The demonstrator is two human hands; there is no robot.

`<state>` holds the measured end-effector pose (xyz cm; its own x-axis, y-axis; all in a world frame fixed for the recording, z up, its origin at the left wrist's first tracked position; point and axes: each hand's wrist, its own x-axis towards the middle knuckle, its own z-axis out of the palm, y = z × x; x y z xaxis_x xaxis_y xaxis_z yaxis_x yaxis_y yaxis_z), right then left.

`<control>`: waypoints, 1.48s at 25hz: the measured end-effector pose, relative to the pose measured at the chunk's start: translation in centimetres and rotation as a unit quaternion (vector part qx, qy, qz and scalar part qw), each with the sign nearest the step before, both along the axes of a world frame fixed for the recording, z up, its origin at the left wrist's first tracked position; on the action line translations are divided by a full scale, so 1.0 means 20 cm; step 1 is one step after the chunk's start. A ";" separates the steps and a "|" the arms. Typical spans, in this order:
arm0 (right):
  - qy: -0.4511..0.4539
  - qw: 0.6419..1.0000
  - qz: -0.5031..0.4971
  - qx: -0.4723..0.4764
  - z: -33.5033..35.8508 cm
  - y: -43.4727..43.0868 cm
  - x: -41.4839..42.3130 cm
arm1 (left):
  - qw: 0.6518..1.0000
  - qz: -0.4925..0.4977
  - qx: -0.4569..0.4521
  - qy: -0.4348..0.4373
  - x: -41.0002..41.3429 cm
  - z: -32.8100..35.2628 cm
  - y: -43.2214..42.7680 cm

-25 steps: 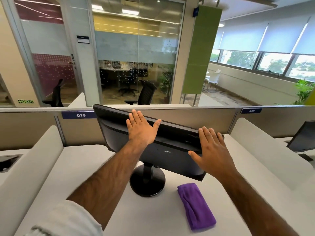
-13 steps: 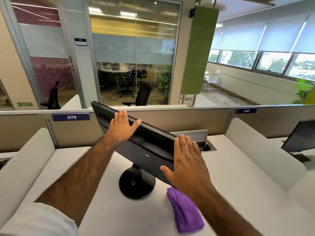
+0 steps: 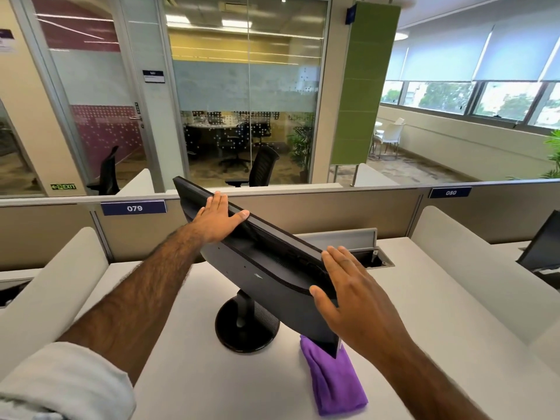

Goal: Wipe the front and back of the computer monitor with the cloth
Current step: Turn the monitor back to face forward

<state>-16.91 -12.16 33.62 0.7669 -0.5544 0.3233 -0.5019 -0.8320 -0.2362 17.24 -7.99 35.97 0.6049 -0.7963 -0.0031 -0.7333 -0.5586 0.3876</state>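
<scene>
A black computer monitor (image 3: 257, 268) stands on a round base (image 3: 242, 338) on the white desk (image 3: 197, 389), turned at an angle with its back towards me and its screen hidden. My left hand (image 3: 216, 221) lies over its far top edge, thumb hooked along the rim. My right hand (image 3: 348, 292) presses flat against the near end, thumb on the back panel. A folded purple cloth (image 3: 333, 383) lies on the desk under the monitor's near lower corner, not held.
A beige partition (image 3: 333, 213) labelled 079 and 080 runs behind the desk. An open cable hatch (image 3: 369, 256) sits just behind the monitor. White curved dividers (image 3: 51, 286) (image 3: 472, 268) flank the desk. Another monitor (image 3: 542, 250) stands at the right.
Both hands have swung the monitor about its stand, the near end coming towards me over the cloth. The left hand has gone further away along the top edge.
</scene>
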 end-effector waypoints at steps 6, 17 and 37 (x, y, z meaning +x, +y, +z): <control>-0.018 0.999 0.016 -0.038 -0.05 0.21 0.02 | 0.999 -0.025 -0.008 0.034 0.04 0.02 0.03; 0.061 0.976 0.209 0.033 0.24 -0.55 0.59 | 0.999 0.025 -0.023 0.021 -0.41 0.02 0.07; 0.144 0.920 0.348 -0.109 0.20 -0.70 1.21 | 0.993 0.079 -0.022 0.083 -0.55 0.02 -0.03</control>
